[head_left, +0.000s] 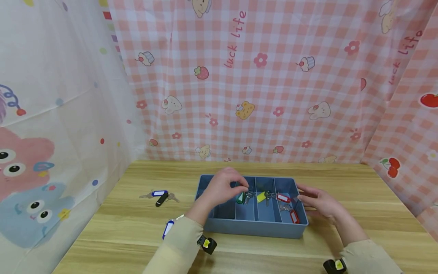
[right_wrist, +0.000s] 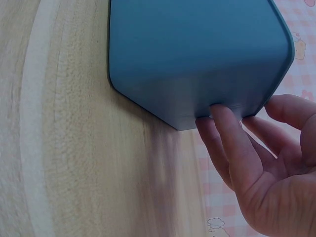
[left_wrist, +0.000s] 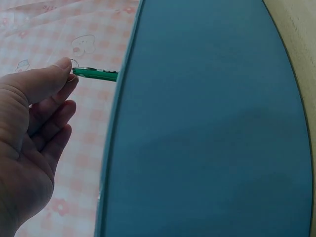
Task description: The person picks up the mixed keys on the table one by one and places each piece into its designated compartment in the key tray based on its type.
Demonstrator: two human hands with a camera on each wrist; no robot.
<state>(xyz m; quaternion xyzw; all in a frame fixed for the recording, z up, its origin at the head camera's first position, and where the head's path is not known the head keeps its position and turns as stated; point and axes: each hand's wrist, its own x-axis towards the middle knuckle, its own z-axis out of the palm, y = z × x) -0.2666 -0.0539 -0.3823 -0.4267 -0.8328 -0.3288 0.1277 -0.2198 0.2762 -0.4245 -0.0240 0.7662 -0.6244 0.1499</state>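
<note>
Over the grey-blue divided box (head_left: 253, 227), my left hand (head_left: 224, 188) pinches the metal ring of a green key tag (left_wrist: 96, 74) between thumb and fingertips. Its keys (head_left: 249, 196) hang in the second compartment from the left, and the box wall hides them in the left wrist view. My right hand (head_left: 319, 201) rests its fingertips against the box's right end wall (right_wrist: 197, 94), thumb at the rim. A yellow-tagged key set (head_left: 261, 196) lies in the third compartment. Two red key tags (head_left: 283, 198) with keys lie in the rightmost one.
Left of the box, a blue-tagged key (head_left: 159, 193) and a black-tagged key (head_left: 162, 198) overlap on the wooden table (head_left: 113, 236). Nearer, another blue key tag (head_left: 168, 229) lies partly behind my left sleeve. Patterned cloth (head_left: 219, 95) hangs behind and at both sides.
</note>
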